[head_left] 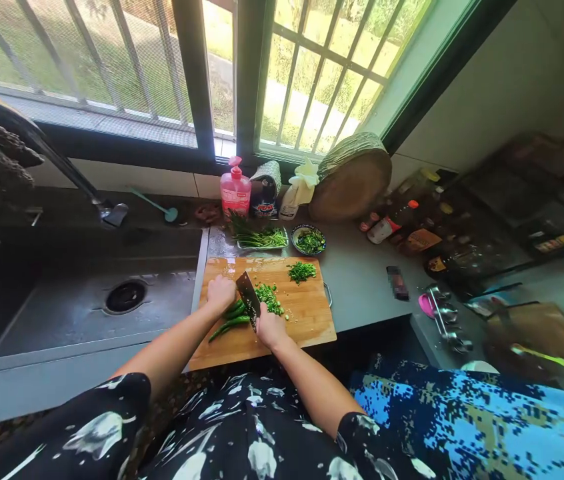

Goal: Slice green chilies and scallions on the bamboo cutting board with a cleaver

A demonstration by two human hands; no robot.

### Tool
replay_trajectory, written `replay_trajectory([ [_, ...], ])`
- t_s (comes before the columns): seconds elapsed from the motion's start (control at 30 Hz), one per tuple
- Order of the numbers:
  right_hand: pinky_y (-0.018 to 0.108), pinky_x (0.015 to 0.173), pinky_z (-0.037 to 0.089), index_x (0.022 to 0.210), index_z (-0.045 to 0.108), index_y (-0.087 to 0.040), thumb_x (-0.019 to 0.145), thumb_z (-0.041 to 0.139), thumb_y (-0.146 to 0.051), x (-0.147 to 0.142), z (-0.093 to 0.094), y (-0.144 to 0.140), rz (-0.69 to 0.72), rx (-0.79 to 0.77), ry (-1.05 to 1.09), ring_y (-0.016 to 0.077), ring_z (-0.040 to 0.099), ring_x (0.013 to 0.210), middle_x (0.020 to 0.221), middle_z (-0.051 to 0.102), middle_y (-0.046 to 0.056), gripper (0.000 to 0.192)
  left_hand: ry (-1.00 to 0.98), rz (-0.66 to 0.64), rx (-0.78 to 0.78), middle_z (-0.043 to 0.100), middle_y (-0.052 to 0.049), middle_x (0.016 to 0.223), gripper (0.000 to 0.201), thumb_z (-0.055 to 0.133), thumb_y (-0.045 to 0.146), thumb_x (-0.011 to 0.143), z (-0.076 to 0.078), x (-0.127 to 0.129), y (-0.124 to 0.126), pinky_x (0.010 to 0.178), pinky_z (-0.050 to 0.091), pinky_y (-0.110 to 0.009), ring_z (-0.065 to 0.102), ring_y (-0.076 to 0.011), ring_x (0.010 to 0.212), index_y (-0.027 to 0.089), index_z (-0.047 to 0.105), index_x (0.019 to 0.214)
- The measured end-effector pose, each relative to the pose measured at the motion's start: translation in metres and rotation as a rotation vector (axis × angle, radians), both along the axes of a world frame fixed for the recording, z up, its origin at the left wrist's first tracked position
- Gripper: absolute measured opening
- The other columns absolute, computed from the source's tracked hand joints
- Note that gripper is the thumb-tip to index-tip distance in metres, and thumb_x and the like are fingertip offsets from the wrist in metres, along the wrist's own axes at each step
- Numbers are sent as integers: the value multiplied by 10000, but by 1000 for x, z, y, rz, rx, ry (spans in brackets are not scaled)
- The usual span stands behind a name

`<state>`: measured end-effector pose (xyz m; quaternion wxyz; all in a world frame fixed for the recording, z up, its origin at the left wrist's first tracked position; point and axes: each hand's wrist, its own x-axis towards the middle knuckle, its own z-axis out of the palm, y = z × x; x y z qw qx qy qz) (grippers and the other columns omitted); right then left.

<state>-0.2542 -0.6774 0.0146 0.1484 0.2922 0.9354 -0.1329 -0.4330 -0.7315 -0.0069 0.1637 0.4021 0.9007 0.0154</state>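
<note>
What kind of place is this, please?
Most likely a home kitchen: a sink under a barred window, a wooden cutting board with green chillies being cut by a cleaver, and sauce bottles.

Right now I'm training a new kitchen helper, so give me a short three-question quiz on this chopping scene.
1. True or false: the right hand holds the knife.
2. What does the left hand press down? A) green peppers B) pink bottle C) bowl
3. Fill in: the chopped greens lie on the wooden ____.

Key: 1 true; 2 A; 3 board.
</note>
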Motion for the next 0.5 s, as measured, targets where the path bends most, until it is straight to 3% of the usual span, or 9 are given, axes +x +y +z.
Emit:
replay_trajectory([
  [0.17, 320, 638, 474, 1258, 317, -118, 872, 403, -253, 1, 1, -2, -24, 0, -17, 247, 657, 765, 837, 672, 138, 418, 30, 24, 10, 615, -161, 898, 241, 460, 235, 739, 1, -4, 1, 700, 361, -359, 469, -298, 935, 118, 664, 788],
  [0.27, 315, 639, 471, 1260, 317, -119, 878, 398, -259, 2, 3, 0, -28, -10, -28, 247, 657, 773, 849, 671, 140, 415, 75, -17, 162, 604, -125, 864, 246, 488, 332, 747, 5, 1, -11, 685, 367, -360, 471, -294, 913, 167, 671, 742],
  [0.43, 312, 639, 465, 1250, 326, -129, 870, 408, -266, 1, 7, 4, -21, -21, -32, 247, 656, 773, 852, 672, 129, 412, -32, -474, 424, 575, -67, 773, 168, 532, 324, 757, 7, 24, -44, 723, 362, -343, 480, -220, 833, 235, 657, 689],
  [0.5, 308, 645, 461, 1243, 328, -132, 872, 408, -267, 1, 8, 6, -17, -31, -37, 242, 655, 776, 854, 671, 126, 403, -60, -535, 432, 570, -61, 770, 149, 549, 308, 761, 4, 28, -53, 743, 359, -344, 480, -209, 827, 239, 647, 672],
])
